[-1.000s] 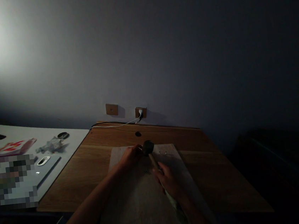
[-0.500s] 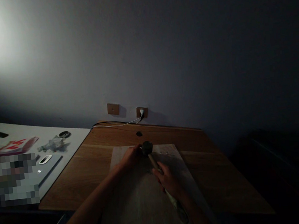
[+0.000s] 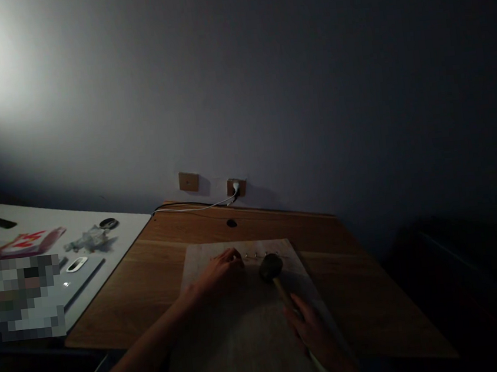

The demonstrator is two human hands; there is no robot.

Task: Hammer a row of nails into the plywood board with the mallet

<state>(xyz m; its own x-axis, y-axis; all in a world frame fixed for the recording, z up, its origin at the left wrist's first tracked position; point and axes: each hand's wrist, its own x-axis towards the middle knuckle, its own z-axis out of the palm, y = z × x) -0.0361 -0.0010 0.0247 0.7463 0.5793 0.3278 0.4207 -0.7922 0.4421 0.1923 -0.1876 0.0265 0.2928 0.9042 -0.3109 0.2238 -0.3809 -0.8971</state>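
Note:
My right hand [image 3: 306,322] is wrapped round the pale handle of a mallet [image 3: 271,267] with a dark, rounded head. The head hangs over a pale wooden board [image 3: 229,342], just on the near side of several small shiny nails [image 3: 247,256] standing in a row near the board's far edge. At the left end of that row rests my left hand [image 3: 227,263], its fingers curled and pressed together. Whatever they pinch, if anything, is hidden in the dim light.
Under the board is a brown wooden table [image 3: 357,293]. Cables run along its back edge to a wall socket [image 3: 236,187]. On the left, a white table [image 3: 123,223] bears a red and white packet [image 3: 32,241], a crumpled plastic bag [image 3: 90,241] and a flat scale-like device [image 3: 85,283].
The mallet and my right hand have moved right and toward me, away from my left hand. More of the nail row shows. My left hand has shifted slightly down, its fingers still curled.

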